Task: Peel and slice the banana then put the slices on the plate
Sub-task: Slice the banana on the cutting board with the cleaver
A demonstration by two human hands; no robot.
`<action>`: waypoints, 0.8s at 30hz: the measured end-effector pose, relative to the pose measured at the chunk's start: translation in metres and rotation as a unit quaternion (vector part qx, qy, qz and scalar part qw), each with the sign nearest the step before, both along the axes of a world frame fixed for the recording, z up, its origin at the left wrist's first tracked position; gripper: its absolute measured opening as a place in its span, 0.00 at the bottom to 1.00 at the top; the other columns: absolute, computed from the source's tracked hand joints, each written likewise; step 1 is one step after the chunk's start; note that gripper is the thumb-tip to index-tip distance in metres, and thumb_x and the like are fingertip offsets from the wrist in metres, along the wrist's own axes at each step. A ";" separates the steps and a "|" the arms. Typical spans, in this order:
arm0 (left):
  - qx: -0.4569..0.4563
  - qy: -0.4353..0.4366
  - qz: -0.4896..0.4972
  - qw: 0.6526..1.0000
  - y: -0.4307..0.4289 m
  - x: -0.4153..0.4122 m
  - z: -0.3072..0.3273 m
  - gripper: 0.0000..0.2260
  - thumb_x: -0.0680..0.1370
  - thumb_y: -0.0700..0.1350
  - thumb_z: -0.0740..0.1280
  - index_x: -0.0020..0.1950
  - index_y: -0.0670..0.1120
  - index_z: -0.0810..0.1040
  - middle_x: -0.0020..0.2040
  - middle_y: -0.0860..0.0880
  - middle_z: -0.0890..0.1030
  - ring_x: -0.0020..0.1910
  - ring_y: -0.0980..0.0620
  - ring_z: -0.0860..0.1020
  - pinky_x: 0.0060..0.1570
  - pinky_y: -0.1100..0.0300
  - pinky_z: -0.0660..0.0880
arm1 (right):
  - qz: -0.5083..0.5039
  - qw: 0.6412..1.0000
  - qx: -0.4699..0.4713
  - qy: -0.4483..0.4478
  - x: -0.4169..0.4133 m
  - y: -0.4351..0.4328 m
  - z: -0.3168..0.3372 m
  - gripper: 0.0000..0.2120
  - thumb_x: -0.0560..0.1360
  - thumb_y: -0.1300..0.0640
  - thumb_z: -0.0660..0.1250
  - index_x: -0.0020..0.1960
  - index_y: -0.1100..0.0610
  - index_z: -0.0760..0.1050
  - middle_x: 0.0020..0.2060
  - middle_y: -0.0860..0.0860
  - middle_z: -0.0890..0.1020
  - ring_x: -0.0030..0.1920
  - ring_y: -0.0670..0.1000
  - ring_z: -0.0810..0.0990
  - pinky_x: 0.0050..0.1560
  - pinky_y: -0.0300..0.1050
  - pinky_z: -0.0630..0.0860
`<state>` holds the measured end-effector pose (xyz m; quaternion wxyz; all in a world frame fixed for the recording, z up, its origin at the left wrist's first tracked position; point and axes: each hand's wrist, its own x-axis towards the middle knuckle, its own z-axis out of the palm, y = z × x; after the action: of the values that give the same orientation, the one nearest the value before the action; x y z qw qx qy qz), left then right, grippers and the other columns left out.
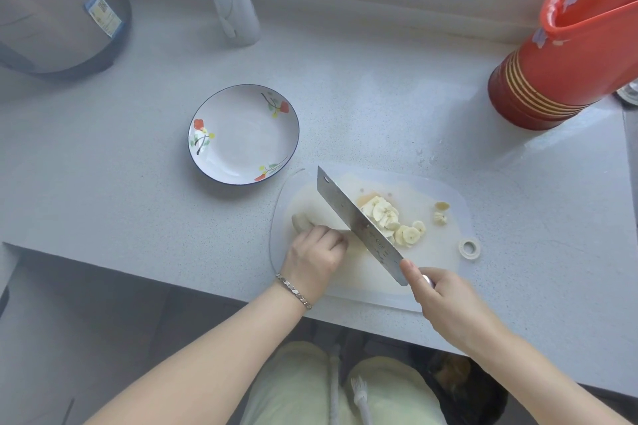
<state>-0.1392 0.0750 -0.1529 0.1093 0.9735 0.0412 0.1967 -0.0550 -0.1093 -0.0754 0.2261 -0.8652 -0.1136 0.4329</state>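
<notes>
Banana [303, 220] under left hand [316, 254], beside cleaver [359, 222].

Bare counter [362, 107] between plate [221, 169], jug [559, 72]

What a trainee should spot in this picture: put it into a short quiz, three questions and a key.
1. Short answer: what does the left hand hold steady on the cutting board?
2. Pick one: the cleaver is gripped by A) the left hand, B) the right hand, C) both hands.
3. True or false: the slices lie on the cutting board, and the plate holds none of them.
Key: 1. the unsliced banana piece; 2. B; 3. true.
</notes>
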 end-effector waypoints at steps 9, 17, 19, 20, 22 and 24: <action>-0.002 0.007 0.007 1.000 0.000 -0.002 -0.003 0.11 0.65 0.31 0.63 0.33 0.44 0.82 0.32 0.50 0.80 0.30 0.49 0.78 0.29 0.61 0.73 | -0.008 0.998 0.058 -0.021 -0.010 0.006 -0.025 0.27 0.70 0.31 0.49 0.33 0.56 0.60 0.28 0.50 0.60 0.29 0.48 0.59 0.33 0.45 0.57; -0.008 -0.002 0.008 1.000 0.000 -0.001 -0.003 0.11 0.65 0.30 0.63 0.33 0.43 0.82 0.31 0.49 0.80 0.29 0.49 0.78 0.29 0.62 0.73 | -0.082 0.991 0.082 0.065 -0.001 -0.004 -0.016 0.28 0.66 0.27 0.51 0.29 0.52 0.64 0.24 0.48 0.61 0.24 0.48 0.59 0.29 0.43 0.57; -0.010 0.002 0.008 1.000 0.000 -0.001 -0.003 0.12 0.64 0.30 0.63 0.33 0.43 0.82 0.31 0.49 0.80 0.28 0.49 0.78 0.27 0.62 0.74 | -0.070 0.993 0.074 0.064 0.002 -0.006 -0.009 0.29 0.64 0.27 0.51 0.30 0.53 0.64 0.24 0.47 0.62 0.24 0.47 0.59 0.29 0.43 0.58; -0.011 0.006 0.008 1.000 0.000 -0.001 -0.003 0.12 0.64 0.30 0.63 0.33 0.43 0.82 0.31 0.49 0.80 0.28 0.49 0.78 0.27 0.62 0.74 | -0.058 0.995 0.066 0.055 0.002 -0.006 -0.006 0.29 0.64 0.27 0.51 0.30 0.54 0.64 0.25 0.48 0.62 0.25 0.47 0.60 0.30 0.43 0.58; -0.010 0.013 0.008 1.000 -0.001 -0.001 -0.004 0.12 0.64 0.30 0.62 0.33 0.43 0.82 0.31 0.49 0.80 0.28 0.49 0.78 0.27 0.62 0.74 | -0.036 0.997 0.053 0.039 0.004 -0.006 -0.003 0.30 0.64 0.26 0.50 0.32 0.54 0.62 0.28 0.50 0.62 0.27 0.49 0.60 0.33 0.45 0.59; -0.010 0.016 0.007 1.000 -0.001 -0.001 -0.004 0.13 0.64 0.30 0.62 0.33 0.43 0.82 0.31 0.49 0.80 0.29 0.49 0.78 0.27 0.61 0.75 | -0.020 0.998 0.046 0.030 0.004 -0.005 -0.002 0.29 0.66 0.27 0.50 0.34 0.54 0.62 0.29 0.51 0.62 0.29 0.49 0.61 0.35 0.46 0.59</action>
<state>-0.1403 0.0742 -0.1566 0.1172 0.9750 0.0518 0.1814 -0.0512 -0.1138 -0.0772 0.2778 -0.8425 -0.1093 0.4484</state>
